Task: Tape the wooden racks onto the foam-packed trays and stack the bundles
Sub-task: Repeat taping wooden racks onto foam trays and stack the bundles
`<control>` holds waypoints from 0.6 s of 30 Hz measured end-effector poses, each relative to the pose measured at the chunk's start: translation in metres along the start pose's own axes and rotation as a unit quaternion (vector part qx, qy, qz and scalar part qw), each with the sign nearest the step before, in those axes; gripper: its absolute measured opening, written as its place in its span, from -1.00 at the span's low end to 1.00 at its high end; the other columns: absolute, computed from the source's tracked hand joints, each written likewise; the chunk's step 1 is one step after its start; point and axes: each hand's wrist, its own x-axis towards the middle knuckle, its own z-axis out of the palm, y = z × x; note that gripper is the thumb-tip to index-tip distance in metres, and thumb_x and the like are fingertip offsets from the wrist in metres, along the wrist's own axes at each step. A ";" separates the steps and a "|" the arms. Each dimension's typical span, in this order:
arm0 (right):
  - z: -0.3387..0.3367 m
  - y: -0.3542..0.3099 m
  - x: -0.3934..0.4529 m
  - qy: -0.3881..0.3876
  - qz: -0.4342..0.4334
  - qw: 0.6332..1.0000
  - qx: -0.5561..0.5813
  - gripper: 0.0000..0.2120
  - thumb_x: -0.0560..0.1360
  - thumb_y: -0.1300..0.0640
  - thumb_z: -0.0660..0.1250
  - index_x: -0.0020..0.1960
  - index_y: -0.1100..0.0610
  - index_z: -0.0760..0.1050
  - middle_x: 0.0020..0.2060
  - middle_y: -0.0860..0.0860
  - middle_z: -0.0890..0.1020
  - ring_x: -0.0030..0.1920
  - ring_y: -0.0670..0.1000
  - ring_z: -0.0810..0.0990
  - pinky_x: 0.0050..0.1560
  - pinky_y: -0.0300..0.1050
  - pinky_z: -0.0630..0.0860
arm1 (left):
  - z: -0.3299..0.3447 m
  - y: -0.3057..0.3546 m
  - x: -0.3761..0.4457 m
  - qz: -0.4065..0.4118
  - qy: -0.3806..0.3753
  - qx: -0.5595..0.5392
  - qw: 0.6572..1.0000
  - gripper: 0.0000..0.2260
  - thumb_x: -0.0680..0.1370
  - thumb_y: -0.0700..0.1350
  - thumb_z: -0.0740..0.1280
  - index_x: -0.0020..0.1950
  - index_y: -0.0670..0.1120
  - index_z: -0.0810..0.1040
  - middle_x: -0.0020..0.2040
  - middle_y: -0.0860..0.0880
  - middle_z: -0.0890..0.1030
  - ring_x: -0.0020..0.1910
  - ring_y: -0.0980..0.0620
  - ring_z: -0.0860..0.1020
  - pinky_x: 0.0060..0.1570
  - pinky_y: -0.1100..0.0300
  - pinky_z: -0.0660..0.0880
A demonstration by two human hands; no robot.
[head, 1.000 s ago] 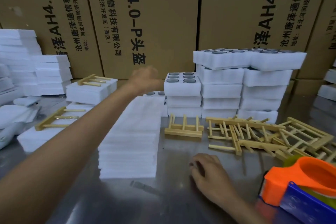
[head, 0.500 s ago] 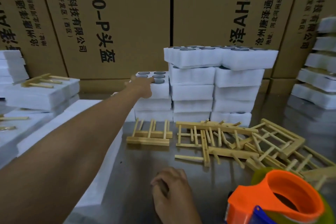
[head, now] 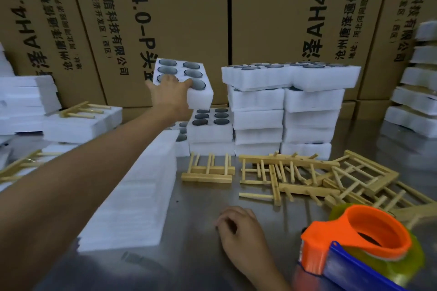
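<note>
Head view, middle of the frame: left hand [head: 169, 92] stretched far out, gripping a white foam tray with six round dark holes [head: 183, 80], fingers over its top and near edge. Tray held up in the air, tilted, above a short pile of the same white foam trays [head: 210, 129]. Right of that, a taller double pile of white foam trays [head: 286, 106], standing against big brown cardboard boxes with black print [head: 179, 19].

Lower middle: right hand [head: 238, 229] resting on the shiny grey metal table [head: 196, 243], fingers loosely curled, holding nothing.

In front of the piles, one small light wooden rack [head: 209, 171], then a messy heap of wooden racks [head: 319, 177] toward the right.

Lower left: stack of thin white foam sheets [head: 137, 196].

Lower right corner: orange and blue tape dispenser [head: 359, 245].

Left edge: finished white bundle with a wooden rack on top [head: 82, 118].
</note>
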 end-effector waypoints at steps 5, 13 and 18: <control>-0.001 -0.006 -0.007 -0.006 0.051 0.998 0.031 -0.85 0.56 0.18 0.28 -0.08 0.02 0.61 -0.13 -0.11 0.63 0.02 -0.09 0.50 0.01 -0.28 0.42 | -0.044 -0.014 -0.057 0.082 0.075 -0.072 0.991 -0.53 0.51 -0.15 0.32 0.39 0.15 0.35 0.16 -0.09 0.48 0.30 -0.14 0.36 0.23 -0.27 0.24; -0.037 -0.047 -0.019 0.120 0.231 0.899 0.352 -0.75 0.67 0.10 0.05 -0.02 -0.01 0.49 0.01 0.08 0.64 0.02 0.10 0.59 -0.01 -0.02 0.47 | -0.049 0.008 -0.202 0.216 0.082 -0.239 0.943 -0.46 0.48 -0.07 0.41 0.28 0.31 0.19 0.09 0.01 0.45 0.17 -0.04 0.37 -0.04 0.00 0.19; -0.050 -0.053 -0.051 0.168 0.267 0.821 0.475 -0.67 0.65 -0.02 0.07 -0.01 0.04 0.59 -0.22 0.00 0.71 -0.19 -0.01 0.67 -0.21 -0.11 0.50 | 0.001 0.005 -0.279 0.188 -0.038 -0.334 0.923 -0.54 0.51 0.06 0.32 0.37 0.29 0.29 0.22 0.11 0.42 0.30 0.09 0.28 0.07 0.09 0.22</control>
